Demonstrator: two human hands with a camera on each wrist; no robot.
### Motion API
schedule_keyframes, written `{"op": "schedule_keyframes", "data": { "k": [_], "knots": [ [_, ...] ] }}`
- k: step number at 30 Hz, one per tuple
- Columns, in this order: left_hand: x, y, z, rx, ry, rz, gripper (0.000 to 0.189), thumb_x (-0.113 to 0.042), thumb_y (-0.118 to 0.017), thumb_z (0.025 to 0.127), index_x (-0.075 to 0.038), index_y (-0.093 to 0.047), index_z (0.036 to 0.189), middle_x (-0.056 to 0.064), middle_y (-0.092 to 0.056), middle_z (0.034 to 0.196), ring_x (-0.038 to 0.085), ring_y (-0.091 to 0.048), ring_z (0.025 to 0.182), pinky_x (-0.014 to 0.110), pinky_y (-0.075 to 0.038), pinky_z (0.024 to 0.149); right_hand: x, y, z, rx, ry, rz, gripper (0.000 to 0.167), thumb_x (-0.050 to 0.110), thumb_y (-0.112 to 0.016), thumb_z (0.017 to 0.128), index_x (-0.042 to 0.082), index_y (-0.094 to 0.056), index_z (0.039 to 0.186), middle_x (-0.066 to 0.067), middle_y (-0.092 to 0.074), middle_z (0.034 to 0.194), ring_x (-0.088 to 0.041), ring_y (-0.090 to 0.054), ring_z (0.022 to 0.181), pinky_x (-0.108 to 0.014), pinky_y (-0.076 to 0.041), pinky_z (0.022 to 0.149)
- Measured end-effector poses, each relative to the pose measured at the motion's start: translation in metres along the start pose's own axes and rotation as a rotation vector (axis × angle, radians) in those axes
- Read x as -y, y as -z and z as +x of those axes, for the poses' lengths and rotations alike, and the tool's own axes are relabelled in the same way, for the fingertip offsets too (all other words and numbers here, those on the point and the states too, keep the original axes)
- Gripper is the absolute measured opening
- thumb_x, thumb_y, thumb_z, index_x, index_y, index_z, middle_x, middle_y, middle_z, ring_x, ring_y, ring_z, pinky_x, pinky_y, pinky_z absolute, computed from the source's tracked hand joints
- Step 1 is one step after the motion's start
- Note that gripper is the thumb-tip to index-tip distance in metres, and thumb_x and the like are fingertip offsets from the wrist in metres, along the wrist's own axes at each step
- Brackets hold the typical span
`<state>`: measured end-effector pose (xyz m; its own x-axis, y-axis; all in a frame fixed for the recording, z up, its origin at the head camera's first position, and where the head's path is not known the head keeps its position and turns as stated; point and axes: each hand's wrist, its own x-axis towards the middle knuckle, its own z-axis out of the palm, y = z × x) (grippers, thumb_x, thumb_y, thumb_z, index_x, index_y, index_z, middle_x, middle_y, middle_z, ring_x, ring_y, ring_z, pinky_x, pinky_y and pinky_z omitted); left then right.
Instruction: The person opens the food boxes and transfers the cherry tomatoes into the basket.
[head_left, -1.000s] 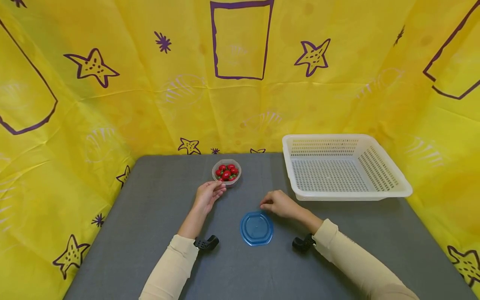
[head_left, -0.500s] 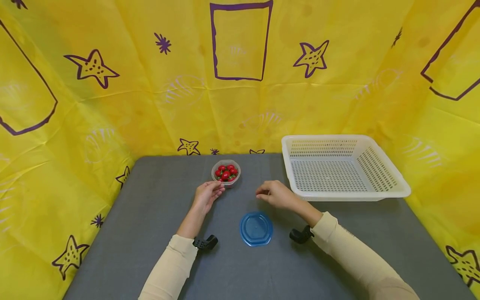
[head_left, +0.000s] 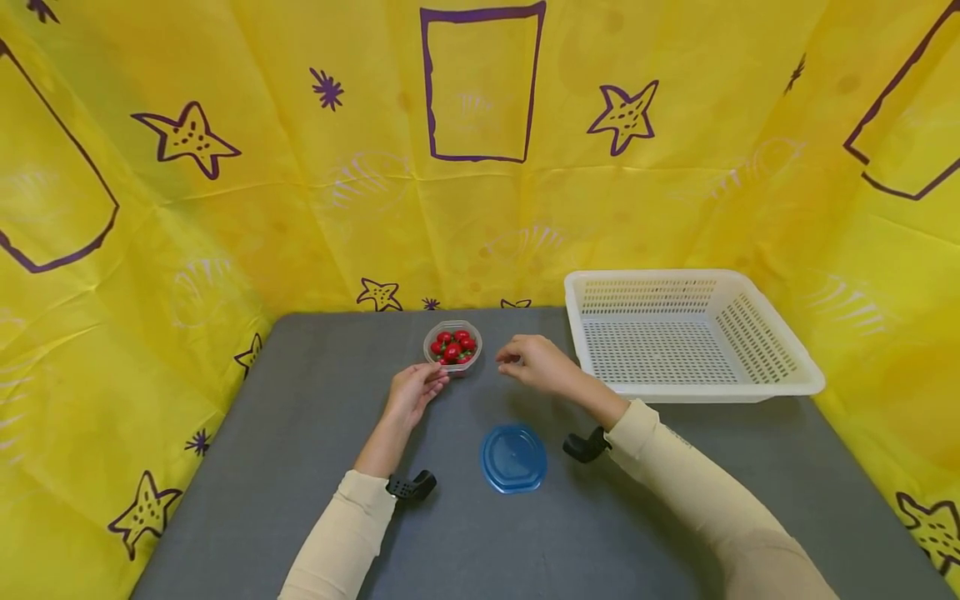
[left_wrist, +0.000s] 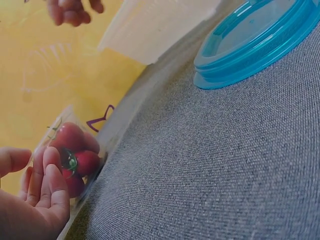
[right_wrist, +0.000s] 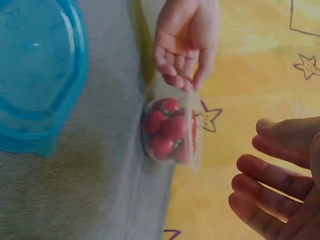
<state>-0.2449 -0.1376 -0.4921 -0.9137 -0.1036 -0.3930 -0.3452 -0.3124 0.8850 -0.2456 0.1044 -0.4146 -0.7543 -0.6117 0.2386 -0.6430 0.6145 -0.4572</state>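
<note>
A small clear plastic container (head_left: 453, 372) full of red cherry tomatoes (head_left: 452, 351) stands near the table's back edge. My left hand (head_left: 411, 393) pinches its near rim between thumb and fingers, as the right wrist view shows from the side. My right hand (head_left: 542, 364) hovers to the right of the container, with loosely bent fingers and nothing in them; the tomatoes (right_wrist: 167, 127) appear beyond it in the right wrist view. Flat on the table, nearer to me and between my forearms, lies a blue lid (head_left: 513, 458).
A white perforated plastic basket (head_left: 697, 390) stands at the back right, close to my right forearm. The table (head_left: 315, 442) has a grey cloth top. Yellow patterned curtains (head_left: 480, 217) hang behind it and at both sides.
My right hand has moved up and left, away from the blue lid and closer to the container. The left hand stays at the container's rim.
</note>
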Motion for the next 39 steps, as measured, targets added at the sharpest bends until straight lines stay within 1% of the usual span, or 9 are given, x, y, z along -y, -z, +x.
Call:
{"op": "schedule_keyframes", "data": {
  "k": [3, 8, 15, 19, 24, 27, 30, 35, 39],
  "knots": [
    [0.0, 0.001, 0.0, -0.011, -0.003, -0.003, 0.015, -0.013, -0.061, 0.095, -0.001, -0.061, 0.104, -0.006, -0.07, 0.072, 0.005, -0.067, 0.067, 0.017, -0.054, 0.066, 0.006, 0.003, 0.01, -0.007, -0.004, -0.018, 0.017, 0.016, -0.07, 0.09, 0.006, -0.073, 0.103, -0.006, -0.07, 0.094, -0.019, -0.066, 0.085, -0.03, -0.055, 0.075],
    [0.001, 0.0, 0.001, -0.006, 0.001, -0.012, 0.015, -0.013, -0.061, 0.095, -0.001, -0.061, 0.104, -0.006, -0.07, 0.072, 0.005, -0.067, 0.067, 0.018, -0.055, 0.067, 0.012, 0.005, 0.023, -0.012, -0.017, -0.03, 0.021, 0.015, -0.069, 0.09, 0.004, -0.072, 0.108, -0.009, -0.07, 0.098, -0.022, -0.067, 0.09, -0.033, -0.055, 0.079],
    [0.002, -0.003, 0.001, 0.008, 0.0, -0.017, 0.02, -0.011, -0.06, 0.095, 0.002, -0.059, 0.11, -0.007, -0.069, 0.07, 0.004, -0.067, 0.066, 0.017, -0.054, 0.065, 0.013, -0.002, 0.038, 0.014, -0.013, -0.059, 0.026, 0.014, -0.068, 0.091, 0.003, -0.07, 0.114, -0.014, -0.069, 0.11, -0.026, -0.065, 0.1, -0.038, -0.053, 0.088],
    [0.002, -0.003, 0.002, 0.021, -0.001, -0.013, 0.022, -0.012, -0.06, 0.095, 0.003, -0.058, 0.111, -0.007, -0.069, 0.071, 0.004, -0.067, 0.068, 0.018, -0.055, 0.067, 0.009, -0.011, 0.046, 0.018, 0.007, -0.101, 0.026, 0.014, -0.069, 0.09, 0.003, -0.07, 0.113, -0.013, -0.068, 0.11, -0.027, -0.062, 0.104, -0.04, -0.051, 0.093],
    [0.001, -0.002, 0.003, 0.02, -0.007, -0.009, 0.02, -0.012, -0.06, 0.096, 0.002, -0.059, 0.11, -0.007, -0.069, 0.071, 0.004, -0.067, 0.067, 0.018, -0.054, 0.067, 0.008, -0.021, 0.057, 0.019, 0.038, -0.117, 0.027, 0.012, -0.069, 0.09, 0.001, -0.069, 0.114, -0.013, -0.067, 0.11, -0.028, -0.06, 0.105, -0.04, -0.05, 0.093],
    [0.001, -0.001, 0.002, 0.012, -0.01, -0.005, 0.014, -0.012, -0.06, 0.095, -0.001, -0.06, 0.104, -0.006, -0.069, 0.071, 0.005, -0.067, 0.067, 0.018, -0.055, 0.066, 0.006, -0.029, 0.064, 0.034, 0.031, -0.115, 0.028, 0.013, -0.068, 0.09, 0.002, -0.069, 0.116, -0.012, -0.067, 0.112, -0.028, -0.059, 0.106, -0.04, -0.05, 0.094],
    [0.001, -0.002, 0.003, 0.002, -0.001, -0.008, 0.012, -0.012, -0.061, 0.095, -0.002, -0.061, 0.101, -0.006, -0.07, 0.071, 0.005, -0.067, 0.067, 0.019, -0.055, 0.067, 0.002, -0.038, 0.069, 0.055, 0.023, -0.129, 0.027, 0.013, -0.067, 0.091, 0.003, -0.068, 0.116, -0.011, -0.066, 0.113, -0.027, -0.059, 0.106, -0.039, -0.05, 0.094],
    [0.002, -0.002, 0.003, -0.013, 0.007, -0.009, 0.015, -0.012, -0.061, 0.095, 0.0, -0.062, 0.105, -0.005, -0.07, 0.071, 0.006, -0.067, 0.066, 0.018, -0.055, 0.066, -0.001, -0.05, 0.074, 0.086, 0.039, -0.154, 0.023, 0.014, -0.066, 0.092, 0.005, -0.07, 0.113, -0.01, -0.065, 0.109, -0.027, -0.058, 0.102, -0.038, -0.05, 0.092],
    [0.003, -0.002, 0.004, -0.001, -0.002, -0.015, 0.022, -0.012, -0.06, 0.095, 0.004, -0.06, 0.111, -0.005, -0.07, 0.07, 0.005, -0.067, 0.065, 0.018, -0.055, 0.066, -0.004, -0.057, 0.077, 0.082, 0.048, -0.179, 0.022, 0.014, -0.066, 0.092, 0.007, -0.07, 0.112, -0.009, -0.065, 0.108, -0.025, -0.058, 0.099, -0.036, -0.051, 0.088]
  ]
}}
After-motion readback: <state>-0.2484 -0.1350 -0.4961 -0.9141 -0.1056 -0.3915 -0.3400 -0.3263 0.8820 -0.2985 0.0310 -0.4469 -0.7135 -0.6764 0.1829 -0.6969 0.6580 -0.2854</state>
